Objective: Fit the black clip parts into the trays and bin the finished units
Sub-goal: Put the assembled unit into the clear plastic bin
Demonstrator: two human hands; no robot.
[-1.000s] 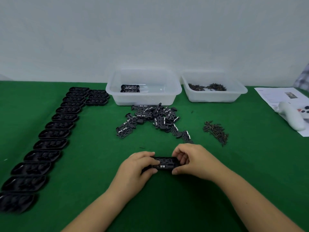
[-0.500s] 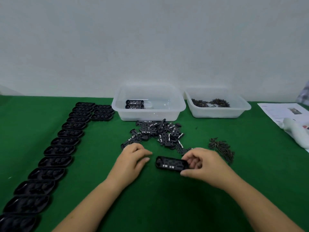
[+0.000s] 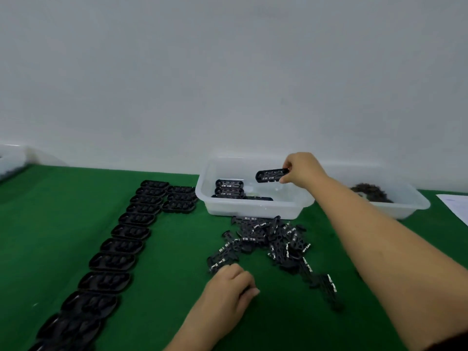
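Observation:
My right hand [image 3: 302, 169] pinches one end of a finished black unit [image 3: 271, 175] and holds it in the air over the clear plastic bin [image 3: 250, 210]. Finished units [image 3: 229, 188] lie stacked at the bin's left side. A heap of loose black clip parts [image 3: 269, 241] lies on the green cloth in front of the bin. My left hand [image 3: 231, 287] rests on the cloth at the heap's near left edge, fingers loosely curled, touching the nearest parts. A long row of empty black trays [image 3: 121, 245] runs down the left.
A second clear bin [image 3: 405, 206] with small dark pieces stands at the right, partly behind my right forearm. A white paper [image 3: 455, 206] lies at the far right edge. Another container [image 3: 10, 160] shows at the far left. A white wall stands behind the table.
My right hand lifted the finished unit off the cloth and carried it away from me to above the bin. My left hand let go of the unit and stayed by the heap.

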